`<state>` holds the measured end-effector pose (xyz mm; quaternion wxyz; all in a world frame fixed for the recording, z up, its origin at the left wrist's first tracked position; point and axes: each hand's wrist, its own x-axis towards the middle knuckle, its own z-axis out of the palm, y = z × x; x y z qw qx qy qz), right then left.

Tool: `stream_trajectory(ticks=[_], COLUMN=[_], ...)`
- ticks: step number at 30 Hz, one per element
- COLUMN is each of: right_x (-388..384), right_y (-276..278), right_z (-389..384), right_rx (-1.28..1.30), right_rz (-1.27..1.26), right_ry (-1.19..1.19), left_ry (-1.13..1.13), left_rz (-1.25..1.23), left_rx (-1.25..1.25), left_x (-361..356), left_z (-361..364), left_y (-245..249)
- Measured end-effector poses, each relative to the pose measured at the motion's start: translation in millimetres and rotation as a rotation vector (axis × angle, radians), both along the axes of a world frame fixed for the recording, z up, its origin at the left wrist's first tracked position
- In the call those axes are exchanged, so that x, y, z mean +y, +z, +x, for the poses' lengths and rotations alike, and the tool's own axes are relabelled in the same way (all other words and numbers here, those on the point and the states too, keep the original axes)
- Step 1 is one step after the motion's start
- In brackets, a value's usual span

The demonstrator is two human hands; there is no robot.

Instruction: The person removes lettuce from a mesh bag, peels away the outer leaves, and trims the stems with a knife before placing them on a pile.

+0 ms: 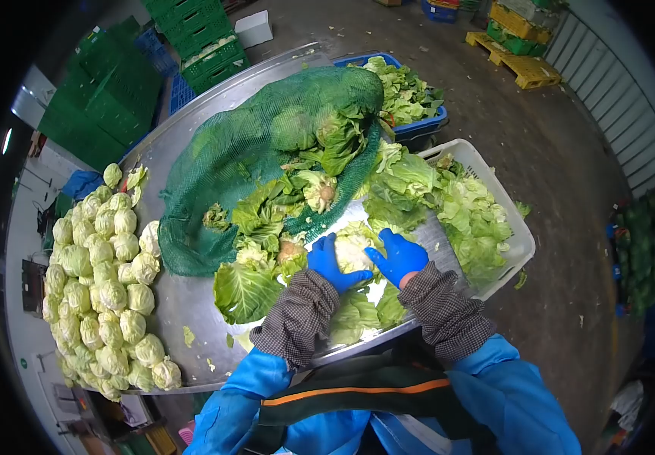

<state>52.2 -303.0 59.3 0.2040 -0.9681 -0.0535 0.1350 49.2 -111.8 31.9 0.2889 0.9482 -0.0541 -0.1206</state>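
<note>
A pale, partly stripped cabbage [354, 249] sits near the front edge of the metal table, between my two blue-gloved hands. My left hand [333, 265] presses against its left side, thumb pointing inward. On the opposite side, my right hand [399, 258] cups the head with its fingers and thumb apart. Loose green leaves [358, 315] lie below the cabbage, close to my body. Left of my left hand is a large outer leaf [248, 293]. Beyond the hands, another cabbage with its cut stem showing [320, 191] rests at the mouth of a green mesh sack [267, 121].
Many trimmed cabbages [104, 280] are piled at the table's left end. A white crate [521, 231] of leaves stands at the right, with a blue crate [441, 120] of leaves behind it. Green crates [191, 34] are stacked beyond the metal table [191, 318].
</note>
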Motion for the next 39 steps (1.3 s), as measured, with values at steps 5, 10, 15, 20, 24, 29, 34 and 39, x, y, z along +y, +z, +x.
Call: stream_trajectory(ticks=[5, 10, 15, 20, 24, 29, 34, 39], right_x=[3.2, -17.1, -0.2, 11.5, -6.2, -42.1, -28.3, 23.6], right_y=[-58.1, -71.3, -59.7, -38.4, -36.2, -20.0, 6.3, 68.8], right_z=[22.7, 34.2, 12.3, -5.3, -14.0, -17.0, -12.7, -22.9], right_rx=[-0.134, 0.027, 0.031, 0.0, -0.128, -0.237, -0.356, -0.29], right_rz=[0.268, 0.222, 0.288, 0.335, 0.375, 0.437, 0.221, 0.896], right_ry=[0.024, -0.06, -0.197, -0.191, -0.238, -0.308, -0.083, 0.237], left_ry=[-0.14, -0.086, 0.019, -0.002, 0.175, 0.399, 0.425, 0.069], left_rz=[-0.057, -0.358, -0.157, 0.204, -0.459, -1.706, -1.876, -1.811], left_rx=[-0.282, -0.349, -0.407, -0.211, 0.057, 0.554, 0.609, 0.677], left_x=[11.7, 40.9, 51.5, 10.4, 51.9, 72.3, 57.6, 59.0], left_z=[-30.6, -43.7, -55.8, -45.3, -3.1, -13.5, -24.3, -45.8], left_y=[-16.8, -37.2, -16.5, 30.3, 2.6, -3.0, 47.2, 80.1])
